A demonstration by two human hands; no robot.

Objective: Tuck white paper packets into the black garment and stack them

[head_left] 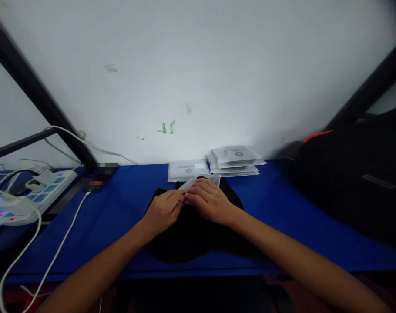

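Your left hand (163, 210) and right hand (211, 202) close together, pinching a pale bag (215, 178) at the far end of the black cloth (178, 248) on your blue worktop (266, 208), near stacked packets (239, 160).

- Pale packet (190, 183): partly hidden by the right hand (209, 200).
- Black cloth (181, 243), bench (266, 213)'s front edge: folds too dark to tell.
- Stacked packets (235, 157), back edge: lettering too small to read.
- Large black object (351, 191), right end: cut off by picture's edge.
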